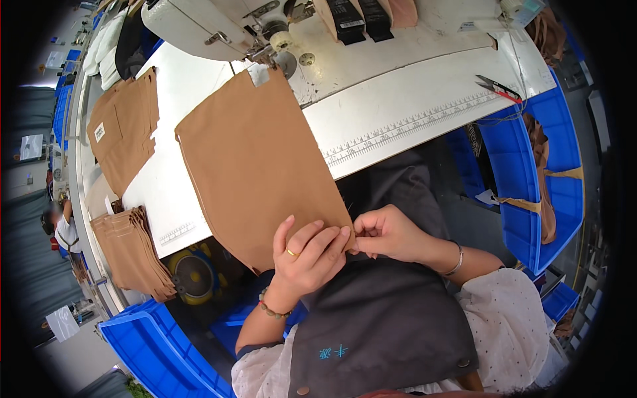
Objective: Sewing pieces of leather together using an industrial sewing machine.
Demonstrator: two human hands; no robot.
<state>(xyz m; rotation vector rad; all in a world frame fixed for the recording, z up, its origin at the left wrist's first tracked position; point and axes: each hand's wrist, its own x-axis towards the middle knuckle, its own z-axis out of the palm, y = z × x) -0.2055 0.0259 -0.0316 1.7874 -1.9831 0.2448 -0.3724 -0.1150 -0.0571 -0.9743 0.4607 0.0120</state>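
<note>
A large brown fabric panel stretches from beneath the sewing machine head over the white table's near edge toward my lap. My left hand, with a ring and a beaded bracelet, grips its near end, fingers on top and thumb out of sight. Beside it, my right hand pinches the panel's near right corner between thumb and fingertips. The two hands nearly touch there. Whatever else may be in the pinch is too small to make out. The panel's far end lies at the machine's needle area.
Left on the table lies another brown piece with a white label; a brown fabric stack hangs over the edge. Thread snips rest at the right. Blue bins stand right, another blue bin lower left. A person is far left.
</note>
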